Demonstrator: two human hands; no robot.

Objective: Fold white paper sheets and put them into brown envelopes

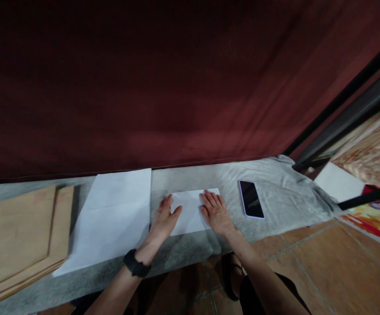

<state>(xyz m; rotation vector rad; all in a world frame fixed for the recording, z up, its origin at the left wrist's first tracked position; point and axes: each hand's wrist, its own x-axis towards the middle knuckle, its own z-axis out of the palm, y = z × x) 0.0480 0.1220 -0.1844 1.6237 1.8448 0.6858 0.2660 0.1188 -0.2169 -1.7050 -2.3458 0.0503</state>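
A small folded white sheet of paper [190,210] lies on a grey cloth [275,192] spread over the floor. My left hand [164,221] rests flat on the sheet's left edge, fingers stretched out, thumb on the paper. My right hand [215,212] lies flat on its right part with fingers together and extended. A black band sits on my left wrist [136,264].
A stack of larger white sheets [111,218] lies left of the hands, and a pile of brown paper envelopes [19,236] lies further left. A dark phone [251,199] lies to the right. A dark red curtain [176,87] hangs behind. Terracotta floor tiles [324,262] extend to the right.
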